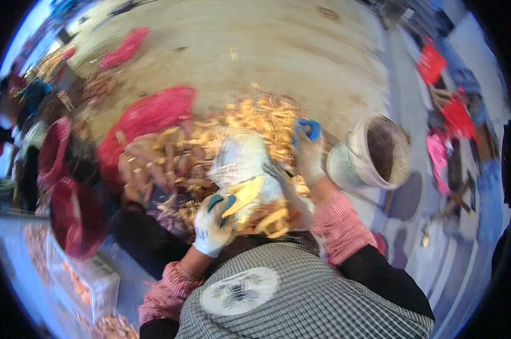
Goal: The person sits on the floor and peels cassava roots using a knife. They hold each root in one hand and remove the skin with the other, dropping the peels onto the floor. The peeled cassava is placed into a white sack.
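Note:
My left hand (212, 231), in a white glove with dark teal fingertips, grips a long yellow piece of peeled root (245, 195), perhaps sweet potato. It is held in front of a whitish, plastic-looking object (243, 154), blurred, between my knees. Farther out to the right is my gloved right hand (309, 154), its fingers curled beside a heap of yellow pieces (264, 118). Bright blue (308, 129) shows at its fingers; blur hides whether this is glove coating or a held tool. More yellow pieces (274, 222) lie close to my checked apron (289, 288).
Unpeeled brown roots (158, 161) spill beside a pink mesh sack (154, 110). A whitish bucket (353, 156) leans at right. Red tubs (75, 218) and a white crate (86, 275) with orange things stand left. Another pink sack (124, 48) lies on the floor. People appear far left.

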The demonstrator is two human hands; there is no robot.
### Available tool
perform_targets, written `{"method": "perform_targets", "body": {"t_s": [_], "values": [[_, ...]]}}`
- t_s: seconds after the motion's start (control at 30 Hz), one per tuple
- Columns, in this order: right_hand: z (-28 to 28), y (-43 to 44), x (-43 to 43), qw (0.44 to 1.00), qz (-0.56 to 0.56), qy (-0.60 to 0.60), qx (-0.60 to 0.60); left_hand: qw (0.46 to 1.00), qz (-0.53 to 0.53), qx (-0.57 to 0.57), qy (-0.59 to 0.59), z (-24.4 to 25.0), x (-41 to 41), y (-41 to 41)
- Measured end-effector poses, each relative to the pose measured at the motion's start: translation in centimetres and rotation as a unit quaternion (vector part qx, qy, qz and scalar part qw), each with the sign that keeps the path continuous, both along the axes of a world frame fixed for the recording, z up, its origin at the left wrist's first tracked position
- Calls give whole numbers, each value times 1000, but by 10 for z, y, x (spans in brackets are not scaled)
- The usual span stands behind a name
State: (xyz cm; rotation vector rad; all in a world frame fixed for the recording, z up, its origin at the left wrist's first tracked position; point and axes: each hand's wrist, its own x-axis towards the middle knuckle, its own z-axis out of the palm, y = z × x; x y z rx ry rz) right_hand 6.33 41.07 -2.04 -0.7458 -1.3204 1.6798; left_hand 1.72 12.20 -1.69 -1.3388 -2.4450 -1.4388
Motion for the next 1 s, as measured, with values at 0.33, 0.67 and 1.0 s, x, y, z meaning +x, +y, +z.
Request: {"method": "perform_targets", "body": {"t_s": [0.33, 0.67, 1.0], "values": [[5, -34, 39, 963, -11, -148, 226, 723, 289, 461, -424, 0, -221, -287], [7, -48, 39, 964, -43, -147, 217, 852, 369, 258, -268, -182, -260, -279], [26, -59, 63, 838, -101, -311, 436, 654, 423, -450, -437, -353, 4, -3]]}}
